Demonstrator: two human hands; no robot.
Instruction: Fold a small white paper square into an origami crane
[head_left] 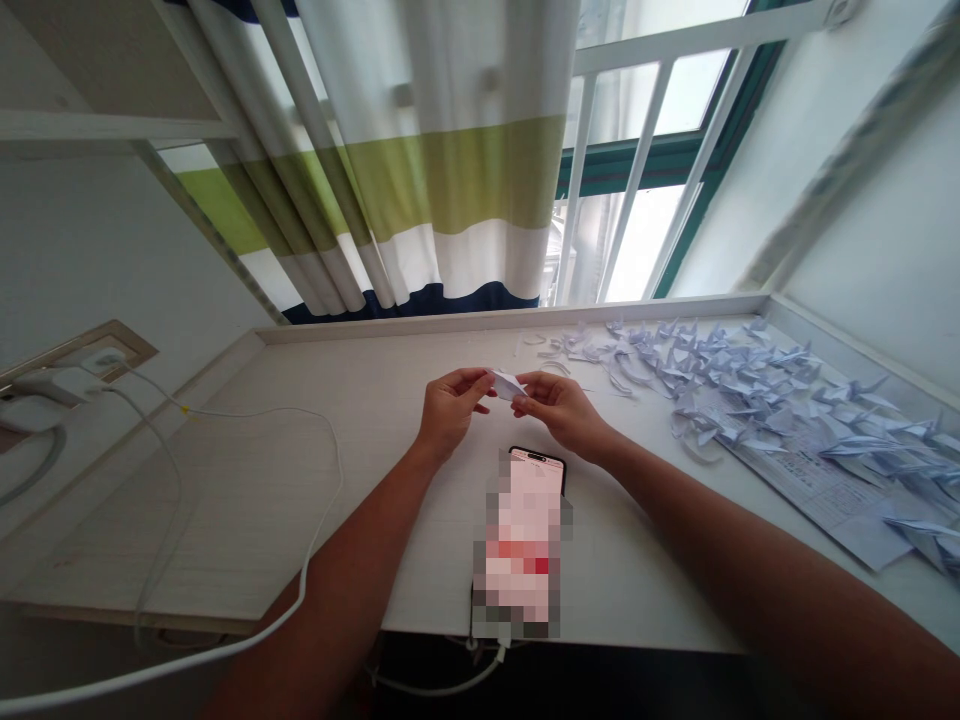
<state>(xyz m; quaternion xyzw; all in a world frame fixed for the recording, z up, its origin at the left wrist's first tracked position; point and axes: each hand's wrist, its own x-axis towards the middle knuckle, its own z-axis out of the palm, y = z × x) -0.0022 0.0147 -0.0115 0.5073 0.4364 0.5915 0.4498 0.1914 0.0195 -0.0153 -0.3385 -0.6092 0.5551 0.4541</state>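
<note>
Between both hands, above the middle of the desk, is a small piece of folded white paper. My left hand pinches its left end between thumb and fingers. The right end is gripped the same way by my right hand. Below the hands, a phone lies screen up on the desk, its lower part pixelated. To the right, many folded white paper cranes lie in a spread-out heap.
Thin curled paper strips lie at the heap's left side. Under the cranes is a printed sheet. A white cable loops over the left of the desk from wall plugs. A raised rim runs along the back, below a curtain.
</note>
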